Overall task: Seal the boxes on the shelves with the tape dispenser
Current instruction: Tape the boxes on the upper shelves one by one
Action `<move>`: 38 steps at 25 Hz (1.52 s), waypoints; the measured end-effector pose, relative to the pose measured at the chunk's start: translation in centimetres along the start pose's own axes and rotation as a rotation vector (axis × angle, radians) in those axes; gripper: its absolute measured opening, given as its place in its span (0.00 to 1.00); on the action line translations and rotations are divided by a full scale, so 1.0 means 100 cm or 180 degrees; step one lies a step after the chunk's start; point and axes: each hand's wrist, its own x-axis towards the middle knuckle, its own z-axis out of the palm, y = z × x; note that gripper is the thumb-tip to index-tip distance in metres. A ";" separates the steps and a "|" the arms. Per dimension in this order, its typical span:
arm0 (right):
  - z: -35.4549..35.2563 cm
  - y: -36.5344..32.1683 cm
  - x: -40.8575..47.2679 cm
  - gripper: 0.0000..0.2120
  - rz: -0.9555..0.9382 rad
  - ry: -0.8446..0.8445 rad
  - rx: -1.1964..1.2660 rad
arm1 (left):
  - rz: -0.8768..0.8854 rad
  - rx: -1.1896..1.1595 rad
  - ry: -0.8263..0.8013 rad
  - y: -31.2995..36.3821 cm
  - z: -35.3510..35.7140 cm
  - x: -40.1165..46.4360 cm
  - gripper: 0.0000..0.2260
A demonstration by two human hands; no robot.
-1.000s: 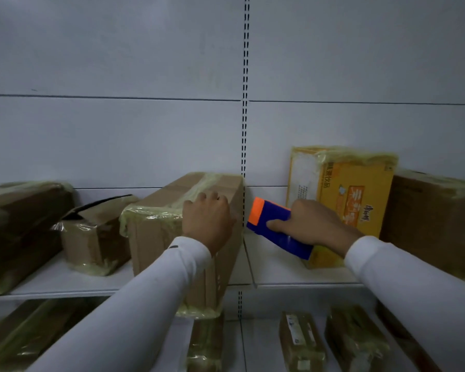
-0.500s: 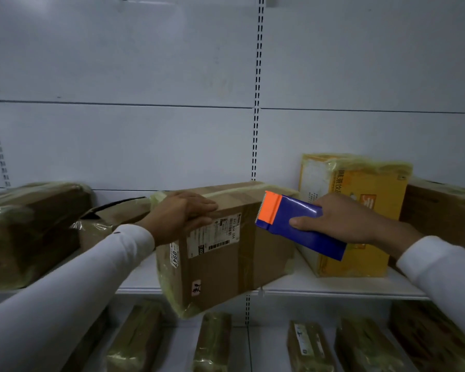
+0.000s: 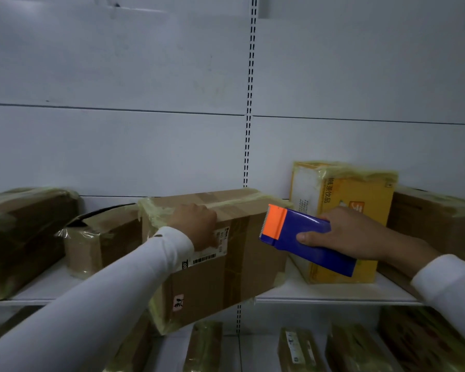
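- While the left hand [image 3: 196, 226] lies over the near top edge of a brown cardboard box [image 3: 220, 261], its fingers curl down onto the front face by the white shipping label [image 3: 207, 251], so it grips that edge.
- This box sits on the white shelf [image 3: 333, 291], turned at an angle, with its lower front corner hanging out past the shelf lip; yellowish tape [image 3: 156, 213] wraps its corners and a brown strip runs across its top and down its front.
- The right hand [image 3: 355, 232] grasps a blue tape dispenser [image 3: 306, 242], thumb on its near face and fingers wrapped behind.
- The dispenser's orange toothed end [image 3: 274, 221] points left, just beside the box's upper right corner; whether it touches the box cannot be told.
- Both arms wear white sleeves [image 3: 97, 299].
- Behind the dispenser stands a yellow carton [image 3: 360, 189] with printed characters, taped along its top, on the same shelf.
- At far right a brown box [image 3: 435, 226] stands just beside the yellow carton.
- To the left sits a smaller box [image 3: 102, 237] with its dark flap lifted, and beyond it a large wrapped box [image 3: 24, 234].
- On the lower shelf lie several wrapped packages [image 3: 298, 350].
- A white back panel [image 3: 118, 143] with a slotted upright [image 3: 250, 103] rises behind everything.
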 end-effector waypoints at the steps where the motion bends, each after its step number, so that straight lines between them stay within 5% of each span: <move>1: -0.002 0.004 -0.003 0.18 0.0015 -0.0008 0.0030 | 0.0137 -0.0079 -0.0003 -0.004 0.000 0.002 0.19; 5: -0.011 0.012 -0.012 0.19 0.0043 0.0008 0.0112 | 0.0524 -0.0300 0.0228 -0.039 0.016 0.008 0.19; 12: -0.014 -0.006 -0.018 0.16 -0.0118 -0.0189 0.0320 | -0.0432 -0.0297 0.0214 -0.065 0.057 0.017 0.27; 17: -0.022 -0.005 -0.016 0.16 -0.0085 -0.0257 0.0329 | 0.1293 -0.1002 0.0655 0.012 0.020 0.022 0.37; 21: -0.020 0.000 -0.019 0.15 -0.0047 -0.0288 0.0405 | 0.1223 -0.1514 0.0501 0.018 0.021 0.034 0.32; 26: -0.024 0.010 -0.030 0.19 0.0025 -0.0427 0.0564 | 0.1333 -0.1820 0.0438 -0.051 0.058 0.023 0.28; 31: -0.011 0.000 -0.016 0.15 -0.0047 -0.0438 0.0601 | 0.0868 -0.1266 0.0313 -0.047 0.031 -0.011 0.46; 35: 0.005 -0.016 -0.005 0.16 -0.0189 -0.0631 0.0575 | 0.0336 -0.1398 0.0918 0.001 0.025 -0.027 0.31; 38: 0.005 -0.023 0.001 0.18 -0.0233 -0.0667 0.0569 | 0.0482 -0.1874 0.1090 -0.008 0.029 -0.030 0.18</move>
